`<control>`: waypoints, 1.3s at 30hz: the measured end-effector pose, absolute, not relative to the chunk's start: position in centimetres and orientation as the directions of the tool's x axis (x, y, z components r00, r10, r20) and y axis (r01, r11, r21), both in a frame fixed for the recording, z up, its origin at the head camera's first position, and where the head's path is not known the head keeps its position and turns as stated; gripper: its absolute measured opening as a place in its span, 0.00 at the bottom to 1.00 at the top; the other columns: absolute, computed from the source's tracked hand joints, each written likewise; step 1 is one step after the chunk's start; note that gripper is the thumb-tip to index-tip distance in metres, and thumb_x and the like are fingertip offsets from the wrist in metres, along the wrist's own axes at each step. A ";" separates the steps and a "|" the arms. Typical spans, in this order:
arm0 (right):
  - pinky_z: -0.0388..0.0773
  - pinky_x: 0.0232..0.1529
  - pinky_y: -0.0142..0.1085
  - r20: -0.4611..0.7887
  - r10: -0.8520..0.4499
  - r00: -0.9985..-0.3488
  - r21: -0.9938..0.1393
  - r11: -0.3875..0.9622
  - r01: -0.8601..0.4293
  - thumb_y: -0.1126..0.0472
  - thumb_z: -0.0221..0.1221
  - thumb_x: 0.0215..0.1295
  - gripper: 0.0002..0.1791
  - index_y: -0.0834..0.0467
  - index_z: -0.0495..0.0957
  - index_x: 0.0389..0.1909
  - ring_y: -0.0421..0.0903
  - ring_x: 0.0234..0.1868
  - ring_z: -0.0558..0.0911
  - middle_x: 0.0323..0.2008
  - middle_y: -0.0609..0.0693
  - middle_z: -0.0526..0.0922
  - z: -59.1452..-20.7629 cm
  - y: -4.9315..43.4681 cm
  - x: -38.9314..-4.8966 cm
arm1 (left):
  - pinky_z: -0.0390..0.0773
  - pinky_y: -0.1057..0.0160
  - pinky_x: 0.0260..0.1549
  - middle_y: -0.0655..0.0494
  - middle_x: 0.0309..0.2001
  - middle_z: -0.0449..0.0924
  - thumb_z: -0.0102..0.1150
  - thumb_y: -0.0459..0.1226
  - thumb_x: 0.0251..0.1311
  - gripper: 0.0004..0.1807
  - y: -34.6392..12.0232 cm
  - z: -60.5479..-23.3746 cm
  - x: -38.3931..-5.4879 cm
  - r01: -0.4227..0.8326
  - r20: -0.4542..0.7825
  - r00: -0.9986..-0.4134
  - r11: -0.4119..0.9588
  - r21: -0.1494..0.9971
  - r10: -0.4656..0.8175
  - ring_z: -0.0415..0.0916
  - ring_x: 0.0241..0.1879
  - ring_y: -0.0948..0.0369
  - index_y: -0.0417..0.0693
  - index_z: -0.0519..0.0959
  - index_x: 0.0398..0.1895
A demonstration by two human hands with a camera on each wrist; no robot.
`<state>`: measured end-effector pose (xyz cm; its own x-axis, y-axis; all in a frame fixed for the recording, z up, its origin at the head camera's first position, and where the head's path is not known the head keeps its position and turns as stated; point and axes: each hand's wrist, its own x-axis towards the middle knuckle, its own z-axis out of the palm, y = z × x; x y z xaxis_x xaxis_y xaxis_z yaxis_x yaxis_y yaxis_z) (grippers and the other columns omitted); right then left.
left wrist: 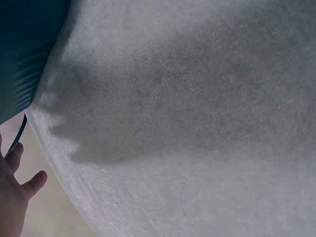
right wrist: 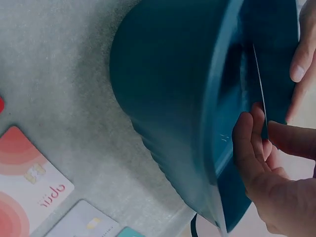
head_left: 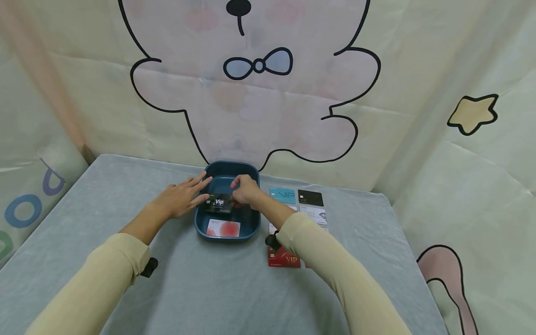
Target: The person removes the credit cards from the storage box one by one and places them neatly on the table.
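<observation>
A dark blue plastic tub point(head_left: 228, 238) stands near the back edge of the table. Over its inside, my right hand point(head_left: 247, 191) pinches the right edge of a black "Vip" card point(head_left: 218, 204) between thumb and fingers. The right wrist view shows that card point(right wrist: 260, 81) nearly edge-on, tilted up. My left hand point(head_left: 183, 197) reaches over the tub's left rim with straight, spread fingers, its fingertips close to the card's left end. On the tub's floor, toward the front, lies a white card with red circles point(head_left: 224, 228).
Right of the tub, several cards lie in two columns, partly hidden by my right forearm: a light blue card point(head_left: 282, 195), a black card point(head_left: 311, 198), a white card point(head_left: 314, 214) and a red VIP card point(head_left: 284, 258). A printed cloth backdrop point(head_left: 259, 125) rises behind the table.
</observation>
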<state>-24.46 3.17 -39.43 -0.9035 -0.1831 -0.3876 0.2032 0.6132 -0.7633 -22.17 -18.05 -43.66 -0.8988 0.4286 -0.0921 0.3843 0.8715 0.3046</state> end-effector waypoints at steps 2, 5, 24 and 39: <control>0.85 0.39 0.41 -0.377 -0.190 -0.907 -0.772 0.605 0.194 0.76 0.58 0.65 0.15 0.66 0.73 0.52 0.52 0.31 0.87 0.35 0.59 0.81 -39.2 3.3 -24.5 | 0.60 0.27 0.59 0.44 0.79 0.43 0.40 0.54 0.77 0.35 -18.1 -43.7 -22.2 0.388 -0.090 -0.897 0.870 0.305 0.432 0.52 0.73 0.37 0.51 0.50 0.80; 0.85 0.41 0.43 -0.355 -0.216 -0.910 -0.797 0.579 0.173 0.78 0.58 0.64 0.15 0.68 0.73 0.52 0.52 0.30 0.86 0.37 0.60 0.78 -38.8 3.8 -24.6 | 0.60 0.27 0.59 0.44 0.79 0.43 0.40 0.54 0.77 0.35 -18.1 -43.7 -22.1 0.390 -0.090 -0.896 0.868 0.308 0.434 0.53 0.73 0.37 0.51 0.50 0.80; 0.85 0.37 0.42 -0.318 -0.410 -0.855 -0.831 0.555 0.043 0.77 0.55 0.66 0.09 0.65 0.70 0.43 0.49 0.29 0.81 0.27 0.56 0.73 -35.8 10.2 -21.4 | 0.60 0.27 0.60 0.43 0.79 0.44 0.42 0.52 0.77 0.34 -17.8 -43.7 -22.1 0.375 -0.088 -0.905 0.878 0.297 0.416 0.53 0.73 0.36 0.49 0.52 0.80; 0.85 0.41 0.44 -0.436 -0.422 -0.795 -0.803 0.581 0.132 0.75 0.59 0.65 0.08 0.63 0.71 0.40 0.53 0.33 0.84 0.34 0.59 0.74 -36.4 16.5 -16.3 | 0.59 0.27 0.60 0.43 0.79 0.44 0.41 0.52 0.77 0.35 -17.9 -43.3 -21.8 0.376 -0.086 -0.905 0.877 0.298 0.417 0.52 0.73 0.36 0.49 0.50 0.80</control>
<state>-16.26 16.48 -36.39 -0.7949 -0.4222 -0.4358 0.1317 0.5811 -0.8031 -21.81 -17.89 -43.29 -0.9047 0.4171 -0.0863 0.3762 0.8775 0.2975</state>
